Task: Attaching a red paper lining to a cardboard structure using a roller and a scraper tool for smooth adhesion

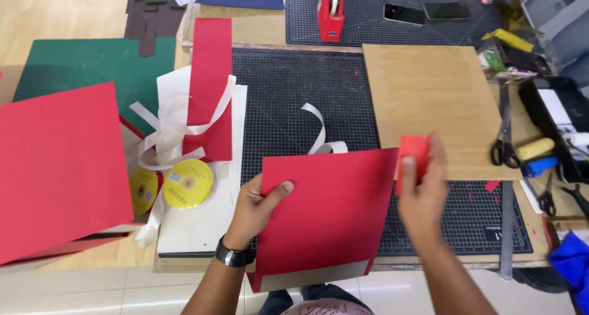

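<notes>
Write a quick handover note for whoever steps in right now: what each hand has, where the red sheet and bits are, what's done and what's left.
Left hand: grips the left edge of the large red sheet, thumb on top.
Right hand: blurred, fingers closed on a small red piece at the sheet's upper right corner.
Sheet lies on the black cutting mat, grey backing showing along its bottom edge.
Nearby: brown board, scissors, yellow tape rolls, peeled white strips.
Done: sheet laid over grey backing.
Left: cannot tell.
</notes>
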